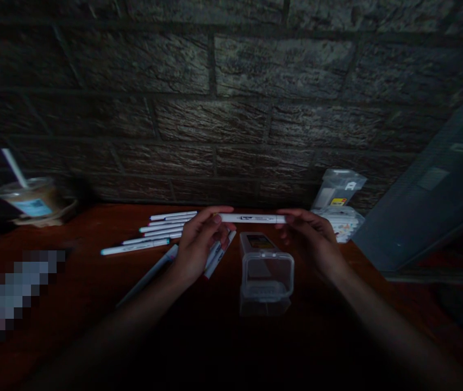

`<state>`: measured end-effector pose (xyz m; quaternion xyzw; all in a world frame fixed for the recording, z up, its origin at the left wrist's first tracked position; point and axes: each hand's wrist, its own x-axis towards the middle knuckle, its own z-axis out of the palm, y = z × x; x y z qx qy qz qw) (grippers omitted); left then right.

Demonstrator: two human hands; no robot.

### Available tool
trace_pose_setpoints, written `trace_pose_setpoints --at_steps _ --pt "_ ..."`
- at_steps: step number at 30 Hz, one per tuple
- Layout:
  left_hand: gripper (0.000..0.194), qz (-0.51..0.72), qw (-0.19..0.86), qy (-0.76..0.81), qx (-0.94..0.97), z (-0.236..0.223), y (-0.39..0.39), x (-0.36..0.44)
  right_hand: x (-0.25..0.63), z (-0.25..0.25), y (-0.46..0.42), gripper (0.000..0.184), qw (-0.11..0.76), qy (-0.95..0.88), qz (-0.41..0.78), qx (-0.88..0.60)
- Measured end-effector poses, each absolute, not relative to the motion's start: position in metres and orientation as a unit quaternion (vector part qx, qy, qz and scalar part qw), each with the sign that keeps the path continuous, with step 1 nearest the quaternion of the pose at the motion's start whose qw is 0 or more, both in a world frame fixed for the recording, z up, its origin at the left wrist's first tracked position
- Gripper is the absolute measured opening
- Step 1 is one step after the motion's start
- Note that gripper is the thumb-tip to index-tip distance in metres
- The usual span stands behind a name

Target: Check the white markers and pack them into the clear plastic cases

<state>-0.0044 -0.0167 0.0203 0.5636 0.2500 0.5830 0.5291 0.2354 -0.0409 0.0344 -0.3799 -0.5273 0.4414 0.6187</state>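
A white marker pen lies level between my two hands, raised over the table. My left hand pinches its left end, and my right hand grips the right end. Below it stands a clear plastic case, its lid tipped open and nothing visible inside. Several white markers with coloured ends lie on the table left of my left hand. A few more markers lie partly hidden behind that hand, and another marker runs along my left forearm.
At the back right, a clear upright case stands by a clear box of white items. An iced drink cup with a straw sits on a holder at the far left. A dark brick wall rises behind the wooden table.
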Motion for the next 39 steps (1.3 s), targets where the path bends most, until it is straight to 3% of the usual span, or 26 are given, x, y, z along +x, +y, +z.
trace_pose_setpoints --at_steps 5,19,34,39 --pt "0.03 0.577 0.475 0.292 0.597 0.0161 -0.0122 -0.0058 0.2361 0.0355 -0.0416 0.017 0.61 -0.525 0.45 -0.385" --pt "0.019 0.534 0.397 0.375 0.645 0.0218 -0.0185 -0.0032 0.2346 0.0288 -0.0379 0.02 0.59 -0.586 0.387 -0.4" --pt "0.012 0.55 0.371 0.366 0.653 0.0187 -0.0165 -0.0025 0.2322 0.0284 -0.0391 0.016 0.597 -0.561 0.42 -0.391" --pt "0.012 0.581 0.447 0.325 0.598 0.0165 -0.0125 -0.0029 0.2349 0.0293 -0.0372 0.013 0.612 -0.54 0.459 -0.35"
